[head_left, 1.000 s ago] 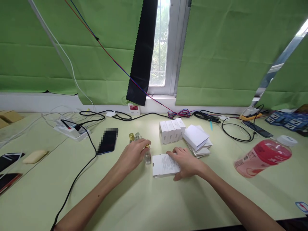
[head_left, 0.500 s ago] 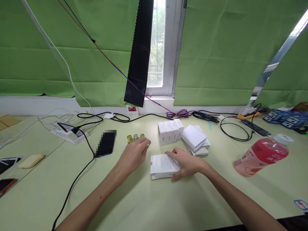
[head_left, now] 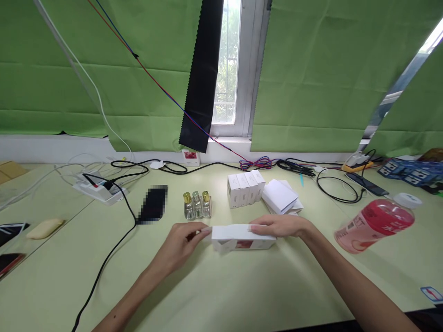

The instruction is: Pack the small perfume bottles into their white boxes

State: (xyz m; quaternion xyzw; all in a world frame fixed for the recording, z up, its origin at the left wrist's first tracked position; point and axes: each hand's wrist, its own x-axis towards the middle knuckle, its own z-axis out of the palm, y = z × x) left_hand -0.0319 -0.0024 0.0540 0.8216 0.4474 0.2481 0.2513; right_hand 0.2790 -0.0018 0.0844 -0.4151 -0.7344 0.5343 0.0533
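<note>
A white carton point(head_left: 226, 233) with a red picture on its front side is held between my hands in the middle of the table. My right hand point(head_left: 282, 226) grips it from the right, thumb along the top edge. At the carton's left end, my left hand point(head_left: 185, 240) is closed in a pinch on its end flap. Just beyond my left hand stand three small glass bottles point(head_left: 197, 206) with gold and silver caps. Several small white boxes point(head_left: 245, 189) stand in a row behind the carton, beside a pile of folded white papers point(head_left: 281, 197).
A pink drink bottle point(head_left: 375, 226) stands at right. To the left lie a dark phone point(head_left: 152, 205), a power strip point(head_left: 102, 190) and a black cable point(head_left: 104, 263). Cable coils point(head_left: 294, 167) run along the wall, and another phone point(head_left: 367, 183) lies at the back right.
My left hand has moved from the small bottles down to the carton's left end and pinched its flap. My right hand has lifted and tipped the carton, so its red-picture side faces me.
</note>
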